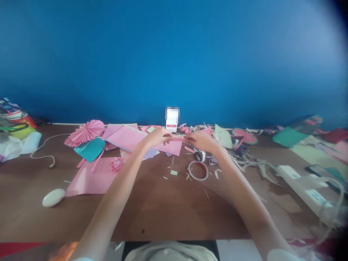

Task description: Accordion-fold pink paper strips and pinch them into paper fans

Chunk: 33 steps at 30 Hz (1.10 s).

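Between my hands stretches a narrow pink paper strip [178, 139], held up over the far part of the table. My left hand [159, 137] pinches its left end. At the other end, my right hand [202, 141] has its fingers closed on the strip. Behind the strip, a lit phone [172, 119] stands upright against the wall. Pink paper sheets [127, 137] lie beside and under my left hand. Below my right hand are a roll of tape [199, 156] and a larger tape ring [198, 170].
To the left lie a pink paper fan [89, 131], a teal paper piece [91, 149], a white mouse [53, 197] and a white cable [43, 145]. Paper scraps [244, 163] spread on the right, near a white power strip [304, 188]. A blue wall [174, 54] rises behind the table.
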Motion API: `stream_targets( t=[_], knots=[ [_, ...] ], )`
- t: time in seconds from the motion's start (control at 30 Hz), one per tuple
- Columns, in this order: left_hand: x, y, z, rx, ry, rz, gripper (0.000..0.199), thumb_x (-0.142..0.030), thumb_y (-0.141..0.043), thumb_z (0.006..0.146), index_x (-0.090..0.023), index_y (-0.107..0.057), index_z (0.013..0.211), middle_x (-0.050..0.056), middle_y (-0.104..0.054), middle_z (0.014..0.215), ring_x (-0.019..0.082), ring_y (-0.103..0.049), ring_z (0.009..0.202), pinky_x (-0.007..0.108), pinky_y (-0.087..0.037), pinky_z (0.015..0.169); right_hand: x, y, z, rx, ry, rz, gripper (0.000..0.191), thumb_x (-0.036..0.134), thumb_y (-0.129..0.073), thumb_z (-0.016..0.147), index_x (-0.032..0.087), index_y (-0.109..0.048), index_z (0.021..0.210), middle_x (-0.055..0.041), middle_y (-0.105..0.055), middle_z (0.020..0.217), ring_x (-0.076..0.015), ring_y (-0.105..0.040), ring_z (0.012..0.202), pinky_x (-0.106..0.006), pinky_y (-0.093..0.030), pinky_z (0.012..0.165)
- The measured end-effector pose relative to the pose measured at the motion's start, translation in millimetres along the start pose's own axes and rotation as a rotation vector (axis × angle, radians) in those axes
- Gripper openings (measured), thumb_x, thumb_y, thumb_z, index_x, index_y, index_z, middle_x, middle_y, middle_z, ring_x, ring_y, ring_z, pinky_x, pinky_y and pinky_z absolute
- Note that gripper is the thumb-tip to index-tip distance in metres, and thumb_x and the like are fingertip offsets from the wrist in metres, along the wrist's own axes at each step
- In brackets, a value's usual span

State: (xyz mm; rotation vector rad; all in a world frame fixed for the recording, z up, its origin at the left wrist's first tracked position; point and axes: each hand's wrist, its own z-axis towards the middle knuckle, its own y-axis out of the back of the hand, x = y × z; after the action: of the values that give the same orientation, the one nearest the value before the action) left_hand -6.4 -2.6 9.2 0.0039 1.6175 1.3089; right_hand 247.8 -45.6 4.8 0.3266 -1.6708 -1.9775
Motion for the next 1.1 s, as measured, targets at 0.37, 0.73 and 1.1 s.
stream_targets(
  t=[0.37, 0.73, 1.1],
  knots=[
    [3, -0.7, 0, 0.088, 0.03, -0.112, 0.038, -0.051, -0.05, 0.092, -0.016, -0.064, 0.096, 0.008, -0.072, 0.092, 0.015, -0.067, 0.073, 0.027, -0.046, 0.065, 3, -3, 2, -0.03, 0.008, -0.069, 0.021, 0.029, -0.052, 0.093, 0.024, -0.072, 0.095, -0.0058, -0.071, 0.085, -0.0203, -0.06, 0.077, -0.03, -0.033, 0.064],
    [5, 3.4, -2, 0.185, 0.046, -0.175, 0.045, -0.053, -0.051, 0.091, -0.013, -0.064, 0.109, 0.011, -0.071, 0.097, 0.016, -0.065, 0.078, 0.028, -0.049, 0.069, -2, -2, 1, 0.012, 0.013, 0.014, 0.023, 0.031, -0.05, 0.095, 0.024, -0.072, 0.093, -0.0051, -0.071, 0.083, -0.0183, -0.058, 0.074, -0.029, -0.034, 0.064],
    [24, 24.4, -11, -0.094, 0.078, 0.072, 0.026, -0.026, -0.051, 0.089, -0.021, -0.064, 0.111, 0.008, -0.064, 0.124, 0.021, -0.063, 0.108, 0.034, -0.05, 0.088, -9, 3, 1, 0.119, -0.044, 0.038, 0.027, 0.037, -0.048, 0.095, 0.022, -0.068, 0.088, -0.0036, -0.068, 0.077, -0.017, -0.057, 0.071, -0.028, -0.034, 0.064]
  ],
)
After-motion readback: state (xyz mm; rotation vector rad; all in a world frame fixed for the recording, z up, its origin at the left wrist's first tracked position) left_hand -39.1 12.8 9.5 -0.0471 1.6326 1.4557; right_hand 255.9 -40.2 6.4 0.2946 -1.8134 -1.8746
